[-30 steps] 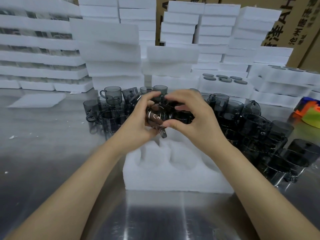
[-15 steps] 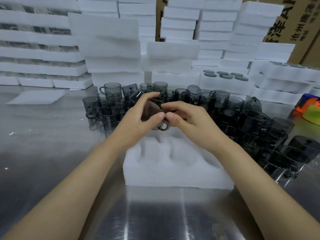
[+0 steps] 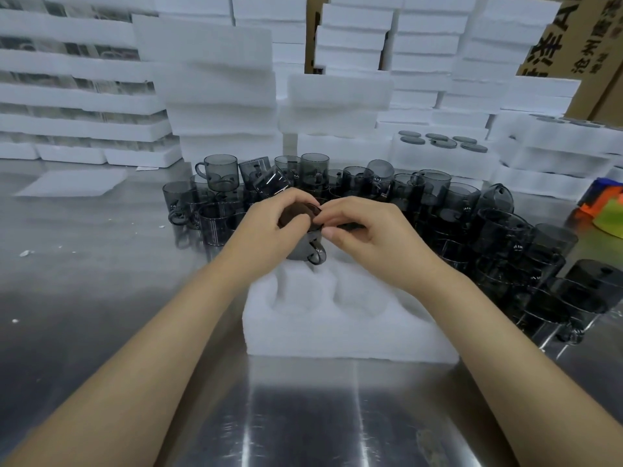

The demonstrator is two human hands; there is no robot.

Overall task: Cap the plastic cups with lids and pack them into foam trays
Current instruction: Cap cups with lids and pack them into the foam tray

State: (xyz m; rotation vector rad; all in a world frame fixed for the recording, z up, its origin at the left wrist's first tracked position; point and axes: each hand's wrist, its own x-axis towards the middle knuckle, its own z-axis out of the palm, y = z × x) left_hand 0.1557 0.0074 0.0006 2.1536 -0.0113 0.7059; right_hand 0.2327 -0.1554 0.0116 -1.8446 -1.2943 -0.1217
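Observation:
A smoky grey plastic cup [image 3: 305, 249] with a side handle hangs just above the far edge of a white foam tray [image 3: 347, 328]. My left hand [image 3: 269, 227] grips the cup around its body. My right hand [image 3: 367, 230] pinches a dark round lid [image 3: 308, 210] against the cup's rim; the lid sits tilted there. The tray's round pockets hold nothing. Behind the hands lies a heap of several grey cups [image 3: 438, 210], some upright and some on their sides.
Stacks of white foam trays [image 3: 215, 96] wall off the back of the steel table [image 3: 101, 298]. One tray at the back right carries several grey lids [image 3: 441, 141]. Cardboard boxes [image 3: 573, 35] stand at the far right, and a bright orange and green object [image 3: 603, 207] lies at the right edge.
Both hands have come down and toward me with the cup, from above the heap to just over the tray's far edge. The lid has turned from facing me to lying on the rim.

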